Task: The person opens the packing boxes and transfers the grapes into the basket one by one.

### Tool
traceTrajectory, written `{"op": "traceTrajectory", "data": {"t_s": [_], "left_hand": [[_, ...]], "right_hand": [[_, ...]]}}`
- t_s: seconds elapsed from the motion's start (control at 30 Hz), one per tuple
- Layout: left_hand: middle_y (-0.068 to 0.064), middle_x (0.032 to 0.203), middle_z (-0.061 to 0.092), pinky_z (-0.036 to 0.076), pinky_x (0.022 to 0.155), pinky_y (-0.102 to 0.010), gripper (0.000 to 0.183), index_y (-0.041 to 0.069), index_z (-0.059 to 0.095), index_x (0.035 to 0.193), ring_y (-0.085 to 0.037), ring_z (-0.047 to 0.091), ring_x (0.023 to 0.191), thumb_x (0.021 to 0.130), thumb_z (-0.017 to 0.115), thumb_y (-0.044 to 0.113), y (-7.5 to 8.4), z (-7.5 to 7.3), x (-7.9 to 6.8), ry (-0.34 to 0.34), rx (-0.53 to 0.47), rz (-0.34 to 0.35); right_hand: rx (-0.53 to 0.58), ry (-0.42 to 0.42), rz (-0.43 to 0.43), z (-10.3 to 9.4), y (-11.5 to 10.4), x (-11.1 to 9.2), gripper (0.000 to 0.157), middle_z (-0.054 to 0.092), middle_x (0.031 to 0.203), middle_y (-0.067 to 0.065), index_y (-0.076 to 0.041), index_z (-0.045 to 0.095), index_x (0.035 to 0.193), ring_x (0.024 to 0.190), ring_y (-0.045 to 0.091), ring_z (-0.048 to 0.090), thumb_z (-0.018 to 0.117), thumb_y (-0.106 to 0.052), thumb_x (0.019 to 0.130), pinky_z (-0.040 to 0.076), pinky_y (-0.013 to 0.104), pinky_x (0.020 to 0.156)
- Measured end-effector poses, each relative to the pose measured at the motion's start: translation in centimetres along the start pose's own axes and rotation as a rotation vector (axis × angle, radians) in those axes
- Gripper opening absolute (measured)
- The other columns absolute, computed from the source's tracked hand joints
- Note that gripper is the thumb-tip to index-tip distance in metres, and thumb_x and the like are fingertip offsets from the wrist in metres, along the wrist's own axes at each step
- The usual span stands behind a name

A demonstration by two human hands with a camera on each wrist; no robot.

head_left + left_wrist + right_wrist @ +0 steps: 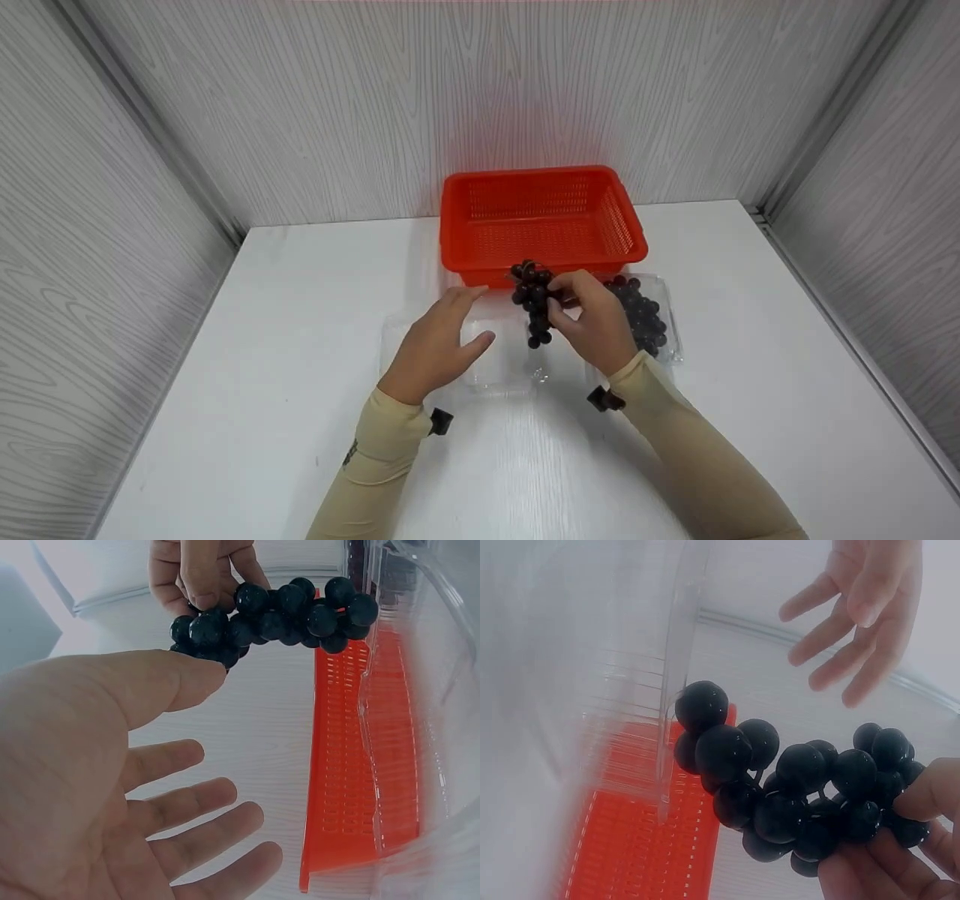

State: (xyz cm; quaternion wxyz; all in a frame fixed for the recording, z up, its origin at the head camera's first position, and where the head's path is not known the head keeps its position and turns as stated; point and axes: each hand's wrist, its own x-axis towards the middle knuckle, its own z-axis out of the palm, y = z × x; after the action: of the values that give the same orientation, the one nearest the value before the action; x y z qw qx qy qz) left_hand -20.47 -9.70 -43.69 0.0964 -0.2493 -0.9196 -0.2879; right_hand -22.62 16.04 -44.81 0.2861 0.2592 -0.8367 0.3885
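Observation:
A bunch of dark grapes (537, 298) hangs from my right hand (596, 319), which pinches it between thumb and fingers just in front of the red basket. In the right wrist view the grapes (780, 799) stretch across the middle of the picture. My left hand (435, 345) is held to the left of the bunch, its fingers spread and apart from the grapes in the head view. The left palm (60, 780) faces the camera in the left wrist view, with nothing in it. Below the hands lies a clear plastic container (495, 360).
The red basket (544, 266) stands against the back wall. On the right, a second clear container (671, 330) holds more dark grapes (641, 315), partly hidden by my right hand. Grey wood-grain walls (495, 97) enclose the white table (300, 315) at the back and sides.

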Motion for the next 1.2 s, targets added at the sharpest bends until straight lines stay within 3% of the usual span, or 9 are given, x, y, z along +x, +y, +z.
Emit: {"op": "traceTrajectory", "data": {"t_s": [0.43, 0.73, 0.93, 1.2], "left_hand": [[-0.003, 0.162, 0.043, 0.035, 0.12, -0.045, 0.068, 0.017, 0.041, 0.159, -0.022, 0.039, 0.15, 0.1, 0.064, 0.043, 0.61, -0.11, -0.24, -0.083, -0.108, -0.036], [-0.002, 0.16, 0.044, 0.039, 0.117, -0.045, 0.071, 0.018, 0.04, 0.159, -0.022, 0.046, 0.144, 0.099, 0.066, 0.044, 0.56, -0.39, -0.13, -0.062, -0.149, -0.088], [-0.004, 0.158, 0.045, 0.044, 0.113, -0.046, 0.073, 0.016, 0.039, 0.159, -0.025, 0.051, 0.138, 0.099, 0.067, 0.044, 0.55, -0.33, -0.01, -0.054, -0.191, -0.077], [-0.001, 0.157, 0.045, 0.046, 0.11, -0.047, 0.074, 0.017, 0.037, 0.16, -0.025, 0.051, 0.138, 0.099, 0.066, 0.045, 0.54, 0.36, 0.16, -0.048, -0.221, -0.087]], "right_hand": [[-0.014, 0.013, 0.012, -0.18, -0.08, 0.02, 0.016, 0.069, 0.098, 0.01, -0.002, 0.066, 0.105, 0.085, 0.017, 0.069, 0.073, 0.0, 0.091, 0.061, 0.033, 0.076], [0.001, 0.032, -0.001, -0.29, -0.33, 0.21, 0.015, 0.069, 0.098, 0.011, -0.001, 0.066, 0.105, 0.084, 0.018, 0.069, 0.072, 0.002, 0.091, 0.061, 0.033, 0.076], [0.048, 0.046, 0.004, -0.19, -0.59, 0.4, 0.016, 0.069, 0.101, 0.01, -0.002, 0.066, 0.106, 0.085, 0.017, 0.069, 0.072, 0.002, 0.092, 0.061, 0.035, 0.078], [0.13, 0.057, 0.066, 0.02, -0.6, 0.04, 0.015, 0.068, 0.102, 0.011, -0.001, 0.065, 0.107, 0.086, 0.017, 0.069, 0.07, 0.002, 0.093, 0.062, 0.038, 0.078]]}}
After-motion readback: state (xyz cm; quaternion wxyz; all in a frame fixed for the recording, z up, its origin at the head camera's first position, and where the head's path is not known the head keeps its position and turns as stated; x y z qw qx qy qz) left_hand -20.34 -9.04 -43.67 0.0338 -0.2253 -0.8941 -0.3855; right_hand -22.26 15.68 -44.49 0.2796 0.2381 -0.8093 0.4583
